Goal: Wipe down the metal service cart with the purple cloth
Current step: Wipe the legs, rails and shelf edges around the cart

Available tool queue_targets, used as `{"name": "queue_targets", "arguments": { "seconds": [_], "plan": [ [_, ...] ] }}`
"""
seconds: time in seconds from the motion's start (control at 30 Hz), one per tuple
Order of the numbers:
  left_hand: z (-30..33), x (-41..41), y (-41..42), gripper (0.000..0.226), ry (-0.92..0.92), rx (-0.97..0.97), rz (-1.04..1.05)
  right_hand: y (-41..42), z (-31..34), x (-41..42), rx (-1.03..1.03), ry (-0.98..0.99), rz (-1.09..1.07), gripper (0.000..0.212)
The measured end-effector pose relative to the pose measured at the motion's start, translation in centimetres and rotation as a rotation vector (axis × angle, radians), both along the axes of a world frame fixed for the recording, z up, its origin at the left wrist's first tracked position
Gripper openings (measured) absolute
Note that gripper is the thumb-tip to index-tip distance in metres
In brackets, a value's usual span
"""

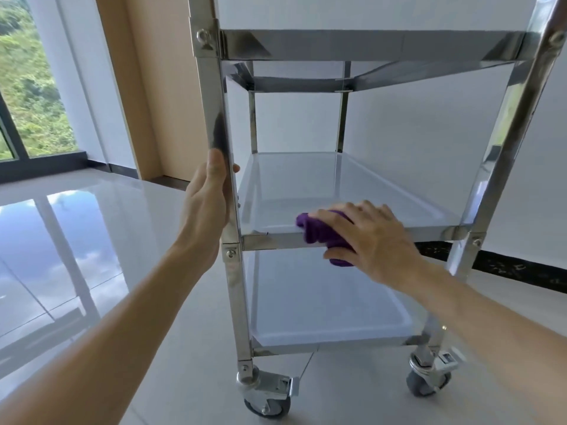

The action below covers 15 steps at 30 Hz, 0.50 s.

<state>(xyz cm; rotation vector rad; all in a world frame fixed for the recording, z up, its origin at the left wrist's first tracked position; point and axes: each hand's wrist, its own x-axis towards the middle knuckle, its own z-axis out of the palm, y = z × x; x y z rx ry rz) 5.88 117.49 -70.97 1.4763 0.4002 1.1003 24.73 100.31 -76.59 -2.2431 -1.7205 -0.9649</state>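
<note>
Mid-wipe on the middle shelf's front edge.

From the head view, your right hand presses the purple cloth, bunched under curled fingers, on the front lip of the middle shelf of the metal service cart at frame centre; your left hand wraps the left post. Both trays look bare; I judge the bottom shelf and posts remain.

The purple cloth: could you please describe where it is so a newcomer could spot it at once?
Find the metal service cart and its middle shelf. On that shelf's front rim, under the right hand, sits the purple cloth, the only coloured, soft thing among bare steel.
</note>
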Motion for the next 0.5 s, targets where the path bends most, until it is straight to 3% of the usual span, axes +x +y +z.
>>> {"name": "queue_targets", "arguments": {
  "seconds": [0.2,0.5],
  "plan": [
    [-0.4,0.8,-0.5,0.044,0.025,0.054,0.027,-4.6,-0.9,4.0,0.13,0.028,-0.091,0.058],
    [-0.6,1.5,-0.8,0.052,0.048,0.04,0.133,6.7,-1.0,-5.8,0.078,-0.073,0.064,0.069]
  ]
}}
